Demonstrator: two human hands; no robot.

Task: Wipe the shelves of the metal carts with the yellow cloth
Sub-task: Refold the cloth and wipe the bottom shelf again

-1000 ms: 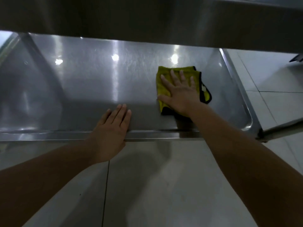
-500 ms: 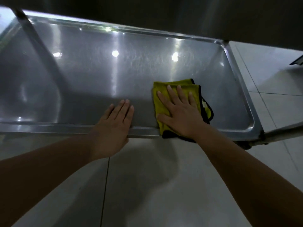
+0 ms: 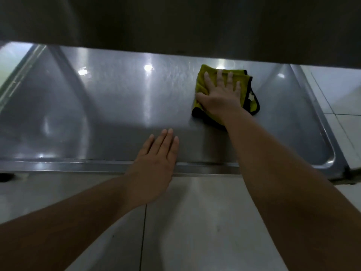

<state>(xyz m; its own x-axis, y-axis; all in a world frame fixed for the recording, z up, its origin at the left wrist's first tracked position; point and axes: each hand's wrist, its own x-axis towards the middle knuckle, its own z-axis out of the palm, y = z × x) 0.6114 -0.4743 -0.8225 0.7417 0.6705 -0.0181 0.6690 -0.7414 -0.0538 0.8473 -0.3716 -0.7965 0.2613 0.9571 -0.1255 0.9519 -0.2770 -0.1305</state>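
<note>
Both hands lie flat with straight fingers. The right hand (image 3: 220,94) presses its spread fingers down on the yellow cloth (image 3: 252,98), a folded square with a dark trim and a small pale tag at its right side, lying toward the back right of the metal shelf (image 3: 117,106). The left hand (image 3: 156,159) rests palm down across the shelf's front rim, fingers together and pointing inward. Both bare forearms reach forward from below. A darker upper shelf (image 3: 195,26) overhangs the back. Pale floor tiles (image 3: 205,222) lie beneath.
</note>
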